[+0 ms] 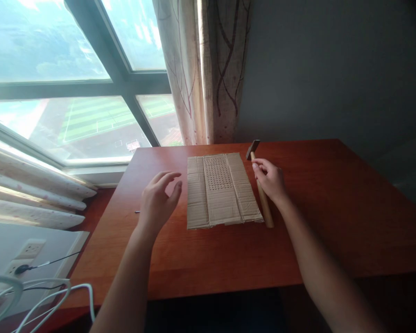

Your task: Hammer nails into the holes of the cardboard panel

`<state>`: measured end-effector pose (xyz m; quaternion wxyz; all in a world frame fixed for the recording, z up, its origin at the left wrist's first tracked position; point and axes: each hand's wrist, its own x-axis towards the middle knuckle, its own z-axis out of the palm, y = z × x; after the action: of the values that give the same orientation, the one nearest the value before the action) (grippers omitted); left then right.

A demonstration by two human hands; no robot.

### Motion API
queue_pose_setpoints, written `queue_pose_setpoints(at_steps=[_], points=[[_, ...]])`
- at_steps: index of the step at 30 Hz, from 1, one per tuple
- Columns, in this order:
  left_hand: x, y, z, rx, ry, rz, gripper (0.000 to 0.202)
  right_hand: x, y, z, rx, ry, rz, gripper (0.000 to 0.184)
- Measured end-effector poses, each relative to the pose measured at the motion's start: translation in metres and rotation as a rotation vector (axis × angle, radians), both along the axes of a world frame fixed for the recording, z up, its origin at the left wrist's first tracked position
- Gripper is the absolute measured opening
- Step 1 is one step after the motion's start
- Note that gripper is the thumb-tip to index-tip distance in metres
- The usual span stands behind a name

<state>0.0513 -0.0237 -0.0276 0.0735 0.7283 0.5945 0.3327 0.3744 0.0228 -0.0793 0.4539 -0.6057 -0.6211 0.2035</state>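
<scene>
Early stage: right hand [270, 178] curls its fingers round the hammer [265, 211], which lies flat right of the centre-frame perforated cardboard [220, 192]; left hand [157, 199] hovers spread and empty, with the nail [137, 212] beside it not yet lifted.

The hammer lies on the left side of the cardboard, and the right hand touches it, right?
No. In the head view the hammer lies on the right side of the cardboard; the right hand does touch it.

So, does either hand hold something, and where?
The right hand grips the hammer on its wooden handle, just below the head. The left hand is open and holds nothing.
</scene>
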Motion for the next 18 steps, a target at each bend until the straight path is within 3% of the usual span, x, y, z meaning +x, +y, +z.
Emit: queue_pose_setpoints(at_steps=[3, 8, 12, 18], points=[[-0.039, -0.011, -0.008, -0.154, 0.126, 0.240, 0.029, 0.009, 0.005, -0.006, -0.008, -0.075, -0.082, 0.038], [-0.091, -0.030, -0.018, -0.358, 0.374, 0.480, 0.030, 0.016, 0.008, -0.013, -0.040, -0.151, -0.147, 0.033], [-0.101, -0.040, -0.021, -0.475, 0.384, 0.500, 0.032, 0.018, 0.009, -0.014, -0.044, -0.185, -0.170, 0.031], [-0.101, -0.041, -0.030, -0.431, 0.363, 0.383, 0.026, 0.023, 0.012, -0.016, -0.050, -0.180, -0.184, 0.032]])
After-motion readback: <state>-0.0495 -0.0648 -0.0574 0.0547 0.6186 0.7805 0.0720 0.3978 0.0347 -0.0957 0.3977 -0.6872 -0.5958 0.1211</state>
